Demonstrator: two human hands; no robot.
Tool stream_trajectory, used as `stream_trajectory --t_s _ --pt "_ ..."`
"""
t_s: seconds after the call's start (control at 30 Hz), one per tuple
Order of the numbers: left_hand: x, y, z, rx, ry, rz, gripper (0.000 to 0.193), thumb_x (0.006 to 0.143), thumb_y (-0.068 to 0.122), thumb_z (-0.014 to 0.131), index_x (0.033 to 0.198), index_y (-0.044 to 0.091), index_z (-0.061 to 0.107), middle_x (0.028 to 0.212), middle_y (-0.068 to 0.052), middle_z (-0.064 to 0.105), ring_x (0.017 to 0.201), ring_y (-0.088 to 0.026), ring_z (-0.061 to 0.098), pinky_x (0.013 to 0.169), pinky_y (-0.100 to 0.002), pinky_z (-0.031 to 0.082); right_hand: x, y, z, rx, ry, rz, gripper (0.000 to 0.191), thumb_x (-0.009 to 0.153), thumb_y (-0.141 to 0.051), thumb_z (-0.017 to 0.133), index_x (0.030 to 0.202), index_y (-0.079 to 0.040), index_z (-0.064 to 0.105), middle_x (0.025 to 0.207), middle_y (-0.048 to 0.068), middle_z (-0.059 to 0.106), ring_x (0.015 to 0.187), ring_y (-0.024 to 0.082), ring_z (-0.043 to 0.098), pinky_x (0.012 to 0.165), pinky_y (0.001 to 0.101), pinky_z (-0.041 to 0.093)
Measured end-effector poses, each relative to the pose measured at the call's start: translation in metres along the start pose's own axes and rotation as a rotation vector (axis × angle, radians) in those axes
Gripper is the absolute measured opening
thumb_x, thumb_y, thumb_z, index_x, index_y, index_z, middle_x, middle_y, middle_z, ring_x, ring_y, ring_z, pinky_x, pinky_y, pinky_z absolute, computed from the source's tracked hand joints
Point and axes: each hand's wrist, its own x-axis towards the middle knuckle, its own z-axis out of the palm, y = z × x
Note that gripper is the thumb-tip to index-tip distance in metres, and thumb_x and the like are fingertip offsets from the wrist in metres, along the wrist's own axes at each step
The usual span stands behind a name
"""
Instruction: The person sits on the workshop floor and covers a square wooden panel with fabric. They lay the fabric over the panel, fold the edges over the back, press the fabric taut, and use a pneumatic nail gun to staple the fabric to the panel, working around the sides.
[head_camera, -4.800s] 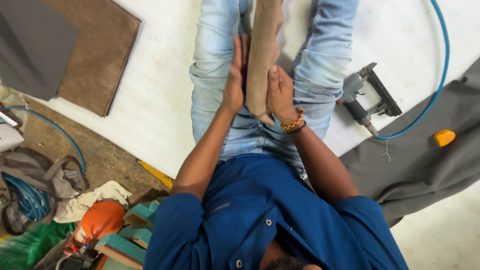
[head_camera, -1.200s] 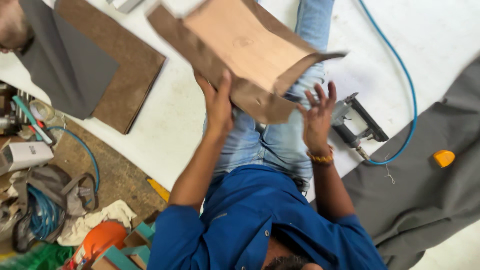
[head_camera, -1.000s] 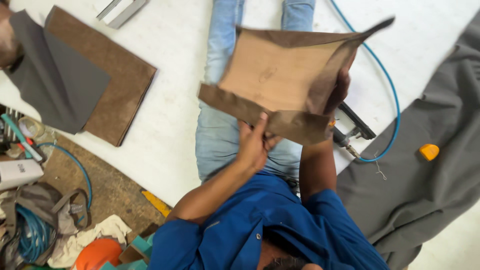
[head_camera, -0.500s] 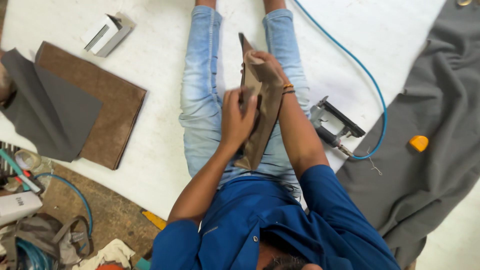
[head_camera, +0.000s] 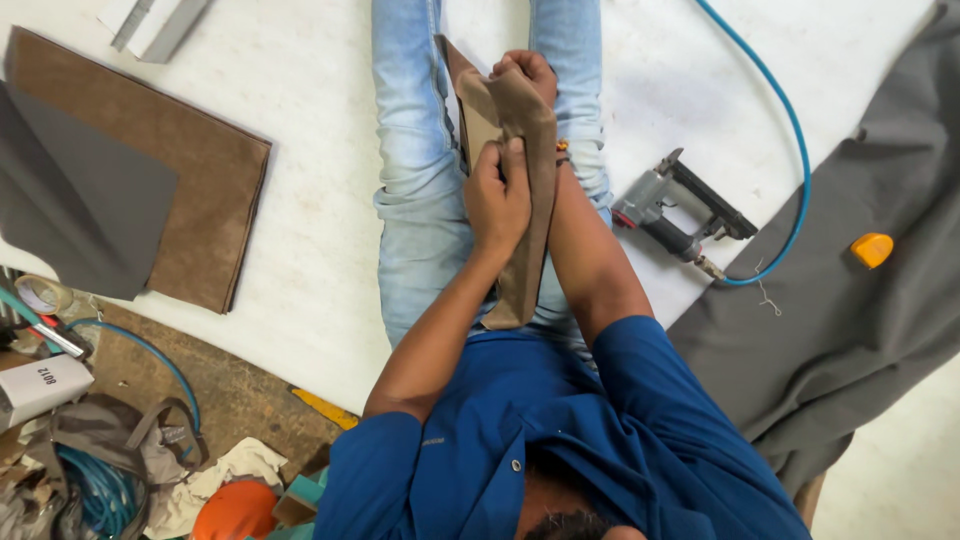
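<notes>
Brown board (head_camera: 200, 190) lies upper left. At centre, left hand (head_camera: 497, 195) pinches folded tan fabric panel (head_camera: 520, 180) over the jeans; right hand (head_camera: 525, 75) clenches its top. Staple gun (head_camera: 675, 215) right, grey cloth (head_camera: 850, 290) beyond.

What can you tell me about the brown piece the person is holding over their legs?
The brown fabric-covered piece looks like a thin panel wrapped in tan-brown cloth, seen nearly edge-on, standing upright above the lap and running lengthwise between the legs in light jeans. Its cloth looks matte and soft, folded over at the far end. The left hand grips it around the middle from the left side, and the right hand clenches the far top end. Its near end reaches the blue shirt.
</notes>
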Motion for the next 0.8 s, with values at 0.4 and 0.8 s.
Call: stream_trajectory --t_s 0.4,0.8 --pt "0.080 -0.062 0.037 -0.010 -0.004 -0.049 0.045 0.106 0.041 0.055 0.083 0.003 0.062 0.068 -0.016 0.066 0.062 -0.034 0.061 0.062 -0.044 0.049 -0.159 -0.006 -0.088 -0.359 -0.374 -0.026 0.074 0.112 -0.036 0.049 0.166 0.003 0.017 0.173 0.018 0.021 0.161 0.027 0.019 0.131 0.0372 0.015" --pt "0.085 -0.078 0.048 -0.052 0.001 -0.011 0.045 0.106 0.044 0.051 0.084 0.006 0.059 0.071 -0.017 0.065 0.061 -0.038 0.059 0.055 -0.044 0.045 -0.120 -0.062 -0.043 -0.897 -0.449 -0.331 0.090 0.115 -0.034 0.061 0.165 0.001 -0.005 0.175 0.020 -0.003 0.167 0.030 0.006 0.138 0.0370 0.015"
